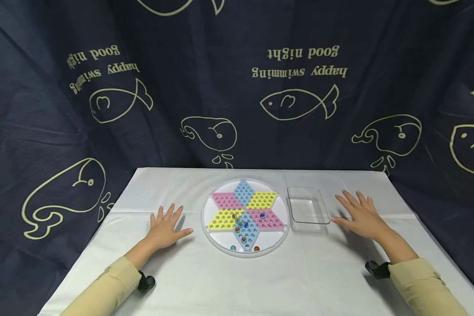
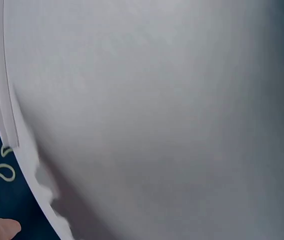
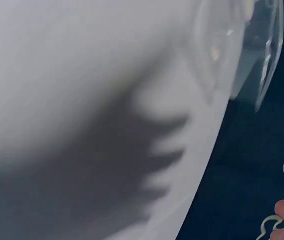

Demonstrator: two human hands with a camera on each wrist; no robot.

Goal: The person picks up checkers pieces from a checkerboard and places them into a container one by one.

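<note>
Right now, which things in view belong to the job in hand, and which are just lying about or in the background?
Likely the job: star-patterned game board, marbles on it, clear container beside it, left hand, right hand.

Likely just surroundings: white table covering, dark printed cloth, black wrist gear.

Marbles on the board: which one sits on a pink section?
The blue marble on the pink section nearer the box; the other marbles all lie off the pink.
</note>
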